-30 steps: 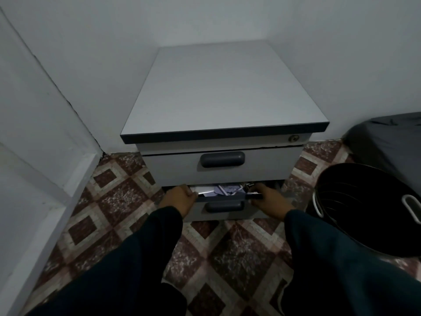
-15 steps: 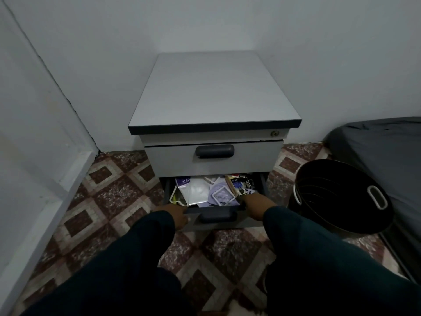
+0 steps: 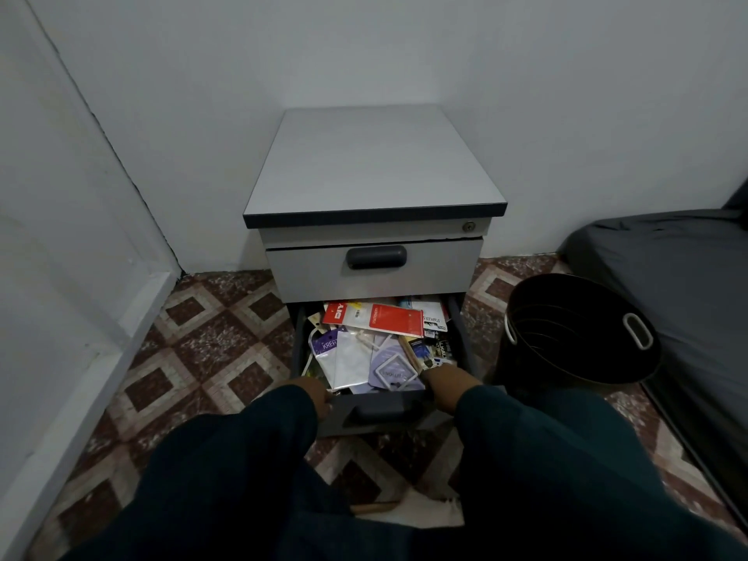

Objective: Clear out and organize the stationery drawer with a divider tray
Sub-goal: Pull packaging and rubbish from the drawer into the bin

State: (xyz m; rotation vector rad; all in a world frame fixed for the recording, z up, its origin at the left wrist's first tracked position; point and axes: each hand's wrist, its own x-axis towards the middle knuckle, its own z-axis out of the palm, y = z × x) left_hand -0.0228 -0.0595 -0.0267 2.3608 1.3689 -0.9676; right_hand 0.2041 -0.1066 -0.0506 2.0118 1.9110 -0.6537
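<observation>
A grey cabinet stands against the wall. Its lower drawer is pulled far out and is full of jumbled stationery packets: a red packet, white and purple pouches, small dark packs at the right. My left hand grips the drawer's front edge at the left. My right hand grips the same edge at the right. The upper drawer is closed. No divider tray is in view.
A black round bin with white handles stands on the patterned tile floor right of the cabinet. A dark mattress lies at the far right. White wall and a ledge run along the left.
The lower drawer has slid out toward me, from a narrow gap to nearly fully open, with both hands pulling its front edge. The view has backed away from the cabinet.
</observation>
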